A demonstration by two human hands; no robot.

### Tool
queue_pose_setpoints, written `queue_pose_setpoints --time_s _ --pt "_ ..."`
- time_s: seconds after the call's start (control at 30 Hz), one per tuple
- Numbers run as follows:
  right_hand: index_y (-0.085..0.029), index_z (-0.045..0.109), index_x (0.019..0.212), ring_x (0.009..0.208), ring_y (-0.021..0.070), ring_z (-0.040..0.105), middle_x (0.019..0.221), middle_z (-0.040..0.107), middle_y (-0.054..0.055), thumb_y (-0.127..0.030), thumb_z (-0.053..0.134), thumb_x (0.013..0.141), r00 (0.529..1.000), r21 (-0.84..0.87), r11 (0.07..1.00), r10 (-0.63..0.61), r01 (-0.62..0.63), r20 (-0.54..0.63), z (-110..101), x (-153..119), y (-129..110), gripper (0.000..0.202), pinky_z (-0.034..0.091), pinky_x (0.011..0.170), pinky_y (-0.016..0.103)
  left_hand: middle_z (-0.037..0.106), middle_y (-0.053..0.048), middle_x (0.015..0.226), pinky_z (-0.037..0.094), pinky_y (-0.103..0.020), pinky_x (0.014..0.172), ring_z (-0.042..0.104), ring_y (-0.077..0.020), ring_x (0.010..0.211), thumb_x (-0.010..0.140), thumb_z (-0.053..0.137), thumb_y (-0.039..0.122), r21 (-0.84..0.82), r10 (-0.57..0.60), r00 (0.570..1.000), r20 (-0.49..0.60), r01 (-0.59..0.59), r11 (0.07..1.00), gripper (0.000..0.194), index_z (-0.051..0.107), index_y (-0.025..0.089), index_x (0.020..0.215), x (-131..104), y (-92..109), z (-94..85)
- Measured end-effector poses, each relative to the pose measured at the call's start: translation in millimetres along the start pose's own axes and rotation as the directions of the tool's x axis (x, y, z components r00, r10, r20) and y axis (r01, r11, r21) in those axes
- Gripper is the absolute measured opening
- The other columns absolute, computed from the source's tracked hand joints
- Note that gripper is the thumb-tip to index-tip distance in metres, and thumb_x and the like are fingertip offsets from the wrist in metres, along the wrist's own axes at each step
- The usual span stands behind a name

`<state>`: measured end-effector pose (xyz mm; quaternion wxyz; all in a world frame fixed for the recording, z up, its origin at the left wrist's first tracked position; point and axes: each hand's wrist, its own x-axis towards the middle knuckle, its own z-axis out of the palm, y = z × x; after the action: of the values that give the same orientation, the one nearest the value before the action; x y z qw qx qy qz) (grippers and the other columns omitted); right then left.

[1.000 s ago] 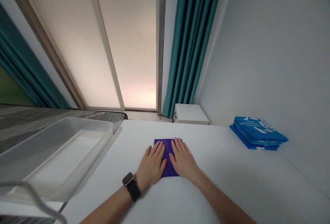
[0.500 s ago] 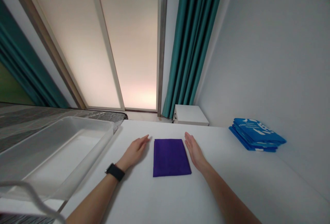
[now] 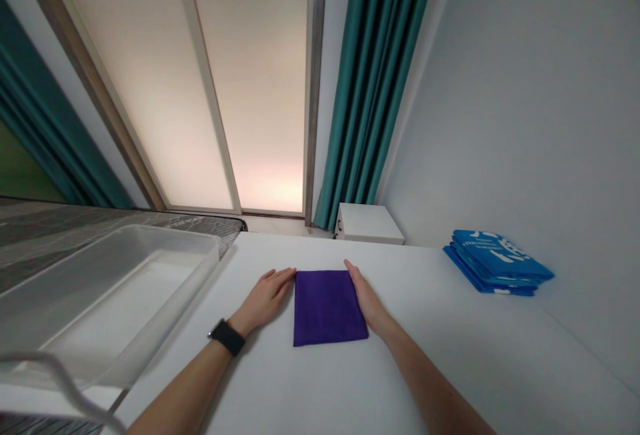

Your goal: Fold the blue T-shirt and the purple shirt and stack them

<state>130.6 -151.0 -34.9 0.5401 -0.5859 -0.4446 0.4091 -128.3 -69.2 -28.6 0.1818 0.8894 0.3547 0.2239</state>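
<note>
A folded purple cloth point(image 3: 329, 307) lies flat on the white table point(image 3: 310, 388), its shape close to a square. My left hand point(image 3: 267, 296) is open at its upper left corner, fingertips at the edge, a dark watch on the wrist. Along the right edge of the cloth rests my right hand point(image 3: 367, 298), open with its fingers extended and its side against the fabric. Neither hand grips anything.
On the left stands a translucent plastic bin point(image 3: 205, 265). A stack of folded blue bags point(image 3: 500, 263) with white print sits at the right by the wall. Beyond the table is a white cabinet point(image 3: 370, 223). A grey cable point(image 3: 65, 378) curves at the lower left.
Both hands have come inward to the cloth's sides, the right one moving left and the left one slightly right. The cloth has shifted a little to the left.
</note>
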Motion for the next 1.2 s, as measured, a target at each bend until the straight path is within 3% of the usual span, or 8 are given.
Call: queue_pose_setpoints --time_s 0.23,0.43,0.53,0.63,0.73,0.87,1.07,1.2 --pt "-0.022 0.043 0.145 0.144 0.0177 0.025 0.155 0.033 0.003 -0.075 0.028 0.088 0.999 -0.162 0.986 -0.028 0.033 0.034 5 -4 -10 0.079 0.012 0.121 0.038 0.061 -0.005 0.133 0.035 -0.046 0.112 0.058 -0.0224 0.122 0.096 0.036 0.026 -0.011 -0.013 0.999 -0.032 0.013 1.000 0.040 0.059 0.024 0.128 2 0 -0.3" --pt "-0.021 0.043 0.145 0.143 0.0179 0.028 0.153 0.036 0.005 -0.073 0.024 0.090 0.998 -0.240 0.969 -0.061 0.061 0.005 -10 2 -3 0.078 0.017 0.120 0.038 0.065 -0.006 0.129 0.032 -0.045 0.114 0.059 -0.0210 0.121 0.099 0.031 0.034 -0.059 -0.051 0.998 -0.027 0.049 0.997 0.047 0.047 0.020 0.140 1 4 -1.6" --pt "-0.020 0.046 0.143 0.141 0.0185 0.033 0.150 0.041 0.008 -0.066 0.021 0.093 0.996 -0.303 0.950 -0.087 0.073 -0.035 -17 8 3 0.072 0.022 0.118 0.039 0.064 -0.006 0.130 0.033 -0.043 0.113 0.059 -0.0214 0.119 0.099 0.033 0.036 -0.049 -0.051 0.998 -0.046 0.049 0.998 0.047 0.049 0.019 0.139 1 6 -1.4" --pt "-0.018 0.051 0.138 0.134 0.0207 0.044 0.142 0.051 0.011 -0.051 0.027 0.096 0.977 -0.473 0.863 -0.213 0.176 -0.026 -17 12 11 0.058 0.028 0.116 0.043 0.065 -0.008 0.129 0.038 -0.041 0.108 0.060 -0.0217 0.118 0.098 0.034 0.036 -0.029 -0.064 0.995 -0.079 0.062 0.998 0.044 0.057 0.018 0.131 4 5 0.9" --pt "-0.017 0.056 0.132 0.125 0.0227 0.051 0.133 0.059 0.012 -0.036 0.033 0.095 0.937 -0.660 0.688 -0.343 0.301 0.071 -13 12 15 0.048 0.034 0.111 0.044 0.067 -0.007 0.123 0.040 -0.040 0.103 0.060 -0.0213 0.115 0.098 0.035 0.036 -0.032 -0.098 0.989 -0.108 0.096 0.995 0.040 0.062 0.021 0.124 9 6 4.2" --pt "-0.018 0.056 0.131 0.122 0.0240 0.051 0.129 0.060 0.012 -0.028 0.038 0.093 0.913 -0.797 0.489 -0.366 0.354 0.180 -9 8 12 0.043 0.036 0.109 0.042 0.067 -0.005 0.115 0.040 -0.042 0.096 0.057 -0.0235 0.110 0.098 0.036 0.038 0.049 -0.151 0.984 -0.100 0.156 0.987 0.037 0.067 0.026 0.113 20 15 5.2" --pt "-0.016 0.054 0.132 0.121 0.0240 0.050 0.129 0.058 0.013 -0.025 0.037 0.095 0.916 -0.834 0.427 -0.345 0.348 0.205 -9 3 7 0.042 0.036 0.107 0.040 0.064 -0.007 0.100 0.041 -0.039 0.087 0.054 -0.0252 0.102 0.097 0.043 0.039 0.221 -0.091 0.995 -0.029 0.096 0.971 0.031 0.069 0.023 0.096 38 35 1.6" --pt "-0.017 0.055 0.130 0.114 0.0223 0.053 0.123 0.060 0.012 -0.022 0.037 0.096 0.928 -0.840 0.434 -0.317 0.326 0.197 -11 9 2 0.039 0.037 0.103 0.036 0.064 -0.007 0.091 0.042 -0.036 0.081 0.056 -0.0231 0.090 0.098 0.041 0.035 0.216 -0.017 1.000 0.000 0.017 0.976 0.032 0.067 0.020 0.088 48 32 4.0"
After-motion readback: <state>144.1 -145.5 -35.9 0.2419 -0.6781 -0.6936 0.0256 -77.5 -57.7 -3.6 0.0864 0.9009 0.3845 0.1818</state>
